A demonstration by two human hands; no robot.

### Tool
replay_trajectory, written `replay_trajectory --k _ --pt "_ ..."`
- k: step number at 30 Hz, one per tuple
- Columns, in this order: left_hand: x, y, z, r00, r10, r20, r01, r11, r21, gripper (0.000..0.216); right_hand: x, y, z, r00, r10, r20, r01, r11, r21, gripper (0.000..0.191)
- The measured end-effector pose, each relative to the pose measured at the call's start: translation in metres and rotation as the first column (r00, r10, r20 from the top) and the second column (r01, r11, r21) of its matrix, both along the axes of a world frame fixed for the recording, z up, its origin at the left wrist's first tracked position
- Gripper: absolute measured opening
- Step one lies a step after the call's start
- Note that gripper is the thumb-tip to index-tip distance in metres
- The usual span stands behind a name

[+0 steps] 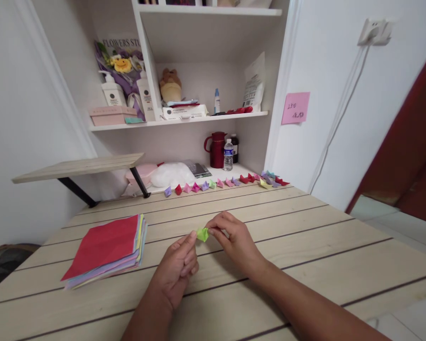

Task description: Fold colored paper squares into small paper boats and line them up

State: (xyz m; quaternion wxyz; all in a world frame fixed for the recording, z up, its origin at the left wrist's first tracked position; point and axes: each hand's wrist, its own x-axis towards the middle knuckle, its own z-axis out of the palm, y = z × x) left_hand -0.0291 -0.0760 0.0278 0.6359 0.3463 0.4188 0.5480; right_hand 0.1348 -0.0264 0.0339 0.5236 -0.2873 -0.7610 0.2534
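Observation:
A small folded piece of lime-green paper [202,234] is pinched between both hands above the table. My left hand [180,262] grips its left end between thumb and forefinger, the other fingers curled in. From the right, my right hand [238,241] holds the opposite end with thumb and fingertips. Left of my hands lies a stack of square coloured paper [104,246], a red sheet on top. Along the table's far edge stands a row of small folded paper boats [195,187] in several colours, bunched more closely at its right end.
The slatted wooden table [298,237] reaches a white shelf unit [213,117]. A raised wooden stand [81,166] on black legs occupies the far left. Behind the row are a red jug [217,150], a water bottle [228,156] and a white plastic bag [173,175].

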Motion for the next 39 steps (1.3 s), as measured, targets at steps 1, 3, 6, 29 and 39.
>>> replay_trajectory --k 1,3,6,29,39 --pt "0.000 0.001 0.000 1.000 -0.002 0.005 0.002 1.000 0.000 0.046 0.000 0.000 0.001 1.000 0.001 0.002 -0.001 1.000 0.007 0.018" --pt "0.000 0.001 0.000 1.000 -0.004 0.013 0.004 1.000 0.002 0.048 0.000 0.000 0.002 1.000 -0.003 0.002 0.003 1.000 0.014 0.018" --pt "0.000 0.001 0.000 1.000 0.003 0.020 -0.004 1.000 0.007 0.049 -0.001 -0.001 0.003 1.000 -0.005 -0.001 0.005 1.000 0.014 0.017" --pt "0.004 -0.004 0.002 0.994 0.034 -0.101 -0.029 0.998 0.057 0.050 -0.002 -0.010 0.009 1.000 0.022 -0.016 -0.022 0.999 0.031 0.042" --pt "0.005 -0.004 0.006 0.991 0.067 -0.118 -0.058 0.996 0.074 0.051 -0.002 -0.009 0.009 0.998 0.050 -0.040 -0.049 0.998 0.035 0.045"
